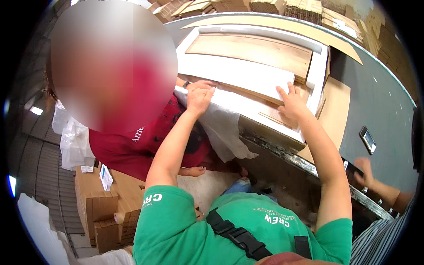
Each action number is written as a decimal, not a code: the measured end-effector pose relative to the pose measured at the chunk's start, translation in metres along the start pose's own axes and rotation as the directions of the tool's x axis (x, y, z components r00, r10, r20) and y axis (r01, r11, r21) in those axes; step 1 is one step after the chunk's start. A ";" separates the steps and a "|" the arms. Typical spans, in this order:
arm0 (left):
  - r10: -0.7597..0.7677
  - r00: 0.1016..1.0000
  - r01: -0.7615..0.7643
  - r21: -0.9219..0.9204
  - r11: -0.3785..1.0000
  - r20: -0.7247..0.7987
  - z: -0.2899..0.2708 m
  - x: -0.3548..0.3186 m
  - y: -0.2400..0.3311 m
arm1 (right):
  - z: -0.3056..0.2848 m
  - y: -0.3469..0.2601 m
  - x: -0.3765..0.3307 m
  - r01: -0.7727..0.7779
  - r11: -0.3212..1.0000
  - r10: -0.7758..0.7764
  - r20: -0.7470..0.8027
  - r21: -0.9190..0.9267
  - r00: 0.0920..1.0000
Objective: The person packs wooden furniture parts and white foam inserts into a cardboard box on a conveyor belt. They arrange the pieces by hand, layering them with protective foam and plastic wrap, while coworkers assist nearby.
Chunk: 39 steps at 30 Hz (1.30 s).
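Note:
A long white panel [238,76] lies in a white foam-lined box [320,68], in front of a wood-grain board [251,49]. My left hand [200,100] is at the box's near edge, its fingers bent and close together beside a co-worker's hand [198,84]. What those fingers hold, if anything, is hidden. At the panel's right end my right hand [291,104] has its fingers spread, with the tips touching the panel. A thin white foam sheet [225,128] hangs over the box's near side, below my left hand.
A co-worker in a red shirt [150,141] stands at my left. On the dark table [384,115], a phone [367,140] lies at the right, near another person's blurred hand [364,173]. Cardboard pieces [338,110] flank the box. Stacked cartons [106,207] stand at the lower left.

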<state>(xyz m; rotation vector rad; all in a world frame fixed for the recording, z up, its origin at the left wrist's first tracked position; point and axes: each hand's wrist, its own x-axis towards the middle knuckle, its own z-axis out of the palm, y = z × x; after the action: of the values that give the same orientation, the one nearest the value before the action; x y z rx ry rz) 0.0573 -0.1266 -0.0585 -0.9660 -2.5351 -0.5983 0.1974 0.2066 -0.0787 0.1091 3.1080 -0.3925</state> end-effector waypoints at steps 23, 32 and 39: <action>0.228 0.644 0.630 -0.676 0.382 0.730 -0.091 -0.293 0.011 | -0.089 -0.149 -0.103 0.277 0.549 -0.192 -0.203 0.789 0.960; -0.911 0.347 0.875 -0.428 0.228 0.222 -0.126 -0.480 -0.032 | 0.131 -0.392 -0.117 -0.014 0.646 -0.690 0.590 0.764 0.419; -0.989 0.009 0.884 -0.464 -0.063 0.150 -0.133 -0.545 0.083 | 0.217 -0.443 -0.124 0.362 0.555 -0.756 0.636 0.749 -0.156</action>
<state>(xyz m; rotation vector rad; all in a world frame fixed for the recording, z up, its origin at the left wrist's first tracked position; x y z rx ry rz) 0.5206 -0.4300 -0.1805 1.1809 -2.4259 -1.5928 0.2895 -0.2835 -0.1767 -1.1701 1.4606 -0.6150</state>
